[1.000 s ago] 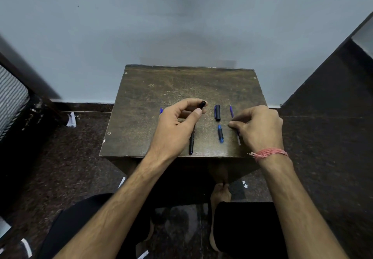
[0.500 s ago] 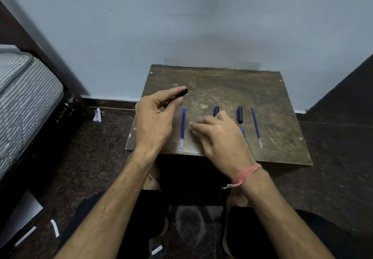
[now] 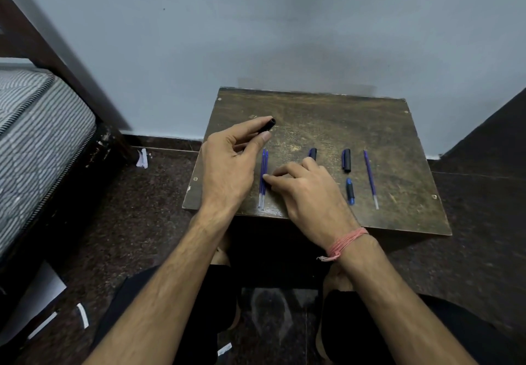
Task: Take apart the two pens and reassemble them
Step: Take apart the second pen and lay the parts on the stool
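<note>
Pen parts lie on a small dark wooden table (image 3: pixel 327 114). My left hand (image 3: pixel 227 165) holds a black pen barrel (image 3: pixel 267 125), its open end pointing up and right. My right hand (image 3: pixel 307 193) rests flat on the table, its fingertips touching a blue refill (image 3: pixel 263 178) that lies lengthwise near the left front edge. A black-and-blue part (image 3: pixel 312 154) pokes out just behind my right hand. Further right lie a black cap (image 3: pixel 346 160), a short blue tip piece (image 3: pixel 350 191) and a second blue refill (image 3: pixel 370 178).
A striped mattress on a dark bed frame (image 3: pixel 37 142) stands at the left. The table backs onto a pale wall (image 3: pixel 256 37). Scraps of paper (image 3: pixel 142 158) lie on the dark floor. My knees sit below the table's front edge.
My right hand has moved left from the right-hand refill to the left-hand refill. My left hand lifted the black barrel up and away to the left. The view has shifted left.
</note>
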